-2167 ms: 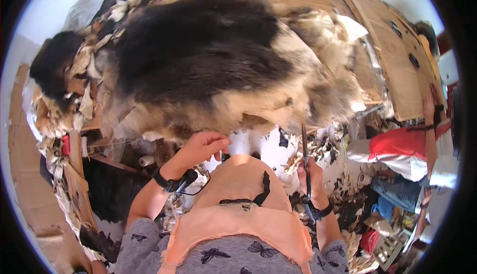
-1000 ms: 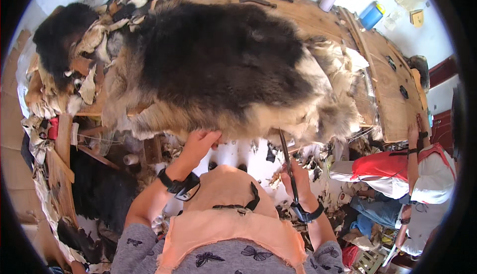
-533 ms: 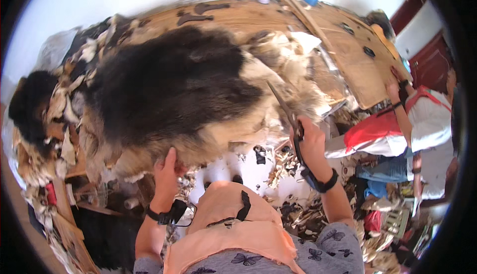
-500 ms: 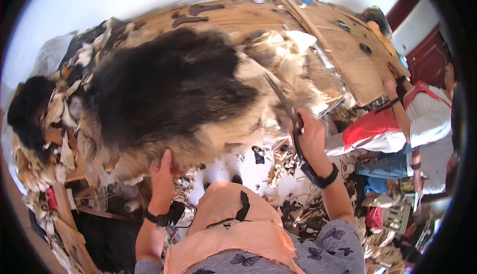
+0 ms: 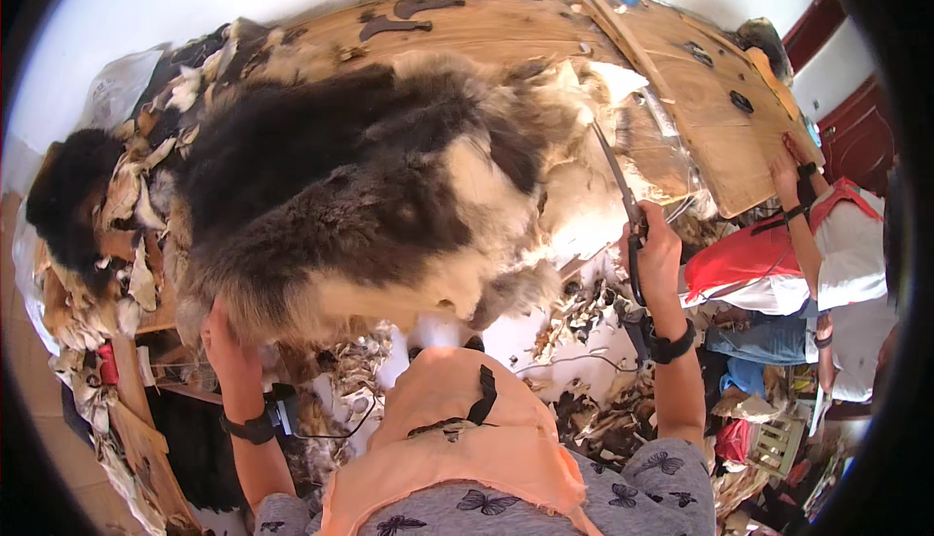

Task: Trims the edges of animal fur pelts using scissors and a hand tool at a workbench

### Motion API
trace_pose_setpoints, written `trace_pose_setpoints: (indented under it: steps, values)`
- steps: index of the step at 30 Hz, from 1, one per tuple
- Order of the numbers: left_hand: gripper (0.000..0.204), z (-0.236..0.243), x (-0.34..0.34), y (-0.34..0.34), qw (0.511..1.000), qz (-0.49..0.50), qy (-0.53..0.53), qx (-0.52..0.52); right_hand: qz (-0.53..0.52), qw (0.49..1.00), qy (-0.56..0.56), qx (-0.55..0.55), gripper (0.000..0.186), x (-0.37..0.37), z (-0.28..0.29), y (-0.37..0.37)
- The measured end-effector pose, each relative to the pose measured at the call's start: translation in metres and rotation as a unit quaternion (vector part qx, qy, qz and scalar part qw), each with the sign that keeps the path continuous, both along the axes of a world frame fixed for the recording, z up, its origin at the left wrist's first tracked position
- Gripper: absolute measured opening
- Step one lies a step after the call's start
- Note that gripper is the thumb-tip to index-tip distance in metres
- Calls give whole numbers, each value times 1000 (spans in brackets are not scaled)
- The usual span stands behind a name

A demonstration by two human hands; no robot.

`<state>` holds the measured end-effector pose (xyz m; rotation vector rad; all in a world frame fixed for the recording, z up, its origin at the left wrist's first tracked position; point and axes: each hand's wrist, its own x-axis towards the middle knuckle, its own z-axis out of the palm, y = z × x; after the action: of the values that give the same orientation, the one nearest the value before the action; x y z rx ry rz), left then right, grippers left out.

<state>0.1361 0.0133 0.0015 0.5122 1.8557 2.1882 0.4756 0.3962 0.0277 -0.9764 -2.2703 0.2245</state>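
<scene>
A large fur pelt, dark brown with tan and cream patches, spreads over the bench before me. At its near left edge my left hand is closed on the fur, with the fingertips hidden under the hair. My right hand grips a pair of long dark scissors just right of the pelt. Their blades point up and away, tips close to the pelt's pale far right end. The scissors show almost edge-on.
Two dark curved blade tools lie at the back of the wooden bench. Fur scraps heap at left; more litter the floor. A wooden board is at right. Beside it stands a person in a red apron.
My left hand has moved left along the pelt's near edge. The pelt has shifted, showing more brown and cream patches. My right hand and the scissors have moved right.
</scene>
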Motion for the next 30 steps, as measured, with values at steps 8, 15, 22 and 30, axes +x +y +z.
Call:
trace_pose_setpoints:
  steps: [8,15,22,30]
  values:
    - [39,10,-67,-48,977,-3,-130,168,10,1000,17,24,29,-17,34,23]
    - [37,-21,-67,-76,981,70,-152,97,84,992,42,83,26,-60,70,33]
    - [39,-12,-81,-117,995,31,-82,53,132,987,-65,-65,23,-106,34,34]
    - [43,73,-77,-44,915,122,129,-364,100,971,-106,-190,30,-66,-18,18]
